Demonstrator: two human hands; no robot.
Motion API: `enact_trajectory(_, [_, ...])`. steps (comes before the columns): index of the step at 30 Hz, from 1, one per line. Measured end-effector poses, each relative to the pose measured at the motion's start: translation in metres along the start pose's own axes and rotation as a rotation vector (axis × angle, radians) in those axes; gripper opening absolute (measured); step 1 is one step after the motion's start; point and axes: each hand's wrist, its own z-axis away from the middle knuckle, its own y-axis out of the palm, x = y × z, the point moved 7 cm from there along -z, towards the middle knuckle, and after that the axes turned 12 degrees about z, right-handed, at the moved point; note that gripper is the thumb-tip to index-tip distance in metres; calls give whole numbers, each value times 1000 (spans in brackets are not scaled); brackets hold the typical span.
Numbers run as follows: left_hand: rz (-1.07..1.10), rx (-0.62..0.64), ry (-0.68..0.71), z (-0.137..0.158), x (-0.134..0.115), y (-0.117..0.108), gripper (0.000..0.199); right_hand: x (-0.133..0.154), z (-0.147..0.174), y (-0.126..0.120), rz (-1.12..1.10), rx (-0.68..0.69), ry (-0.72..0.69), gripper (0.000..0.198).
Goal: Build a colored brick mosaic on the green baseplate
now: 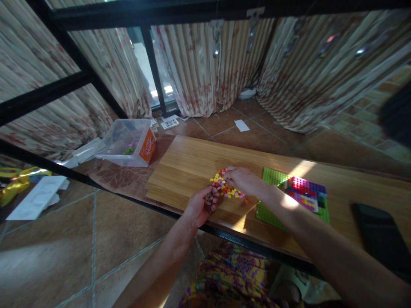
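Observation:
A loose pile of small toy building bricks (229, 191), yellow, orange, pink and white, lies on the wooden board. My left hand (203, 204) is at the pile's near left edge, palm turned up and fingers curled round a few small bricks whose colours are hard to make out. Over the pile's far right side reaches my right hand (239, 177), its fingertips bent down among the bricks; what they pinch is hidden. Right of the pile, a green baseplate (272, 209) carries a patch of red, purple, blue and white bricks, partly covered by my right forearm.
A clear plastic box (128, 147) with an orange label and a few green and pink pieces stands left of the wooden board (186, 158). At the right lies a dark phone-like slab (379, 231). A black metal edge runs along the near side.

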Motion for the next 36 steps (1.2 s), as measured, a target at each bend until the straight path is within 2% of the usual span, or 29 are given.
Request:
enact_trajectory(4, [10,-31,7,1,0,0,16,-7,1,-5,-95,-40,28,23])
enact_trajectory(7, [21,-50,8,2,1,2,22,-11,8,-16,-219,-118,105,21])
enact_trajectory(9, [41,-44,-10,2,3,5,27,-5,14,-25,-412,-143,129,19])
enact_trajectory(11, [73,-29,-24,1,4,9,28,10,17,-31,-594,-115,77,19])
enact_trajectory(13, [120,-15,-32,0,5,11,25,22,18,-37,-637,-120,30,21])
enact_trajectory(15, [175,-2,-46,0,4,11,22,22,17,-41,-559,-184,72,21])
enact_trajectory(17, [213,10,-76,1,3,9,21,14,15,-36,-416,-225,177,22])
enact_trajectory(20, [199,-14,-65,4,-3,2,19,5,12,-17,-252,-191,275,21])
enact_trajectory(26, [69,-63,23,8,-11,-3,18,7,7,10,-186,-143,319,21])
enact_trajectory(36, [-68,-36,66,5,-6,-3,15,2,13,4,40,-80,328,24])
